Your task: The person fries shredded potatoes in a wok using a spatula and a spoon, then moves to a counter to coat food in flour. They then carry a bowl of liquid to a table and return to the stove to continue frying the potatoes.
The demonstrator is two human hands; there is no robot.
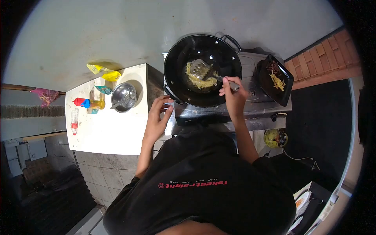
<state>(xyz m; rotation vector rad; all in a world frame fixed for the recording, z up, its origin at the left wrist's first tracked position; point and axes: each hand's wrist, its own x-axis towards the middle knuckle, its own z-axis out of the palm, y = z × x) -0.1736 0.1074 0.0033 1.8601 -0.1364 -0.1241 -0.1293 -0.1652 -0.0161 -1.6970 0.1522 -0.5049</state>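
Shirt [203, 164] reads "fakestraight" while the right hand [235, 94] grips a spatula [200, 69].

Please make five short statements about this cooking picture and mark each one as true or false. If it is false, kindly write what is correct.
1. The right hand holds the slotted spatula by its handle. True.
2. The left hand grips the same spatula. False: it is near the side of the wok, apart from the spatula.
3. Yellow food lies in the wok. True.
4. The metal bowl stands on the stove. False: it stands on the white table.
5. The dark tray holds some food. True.
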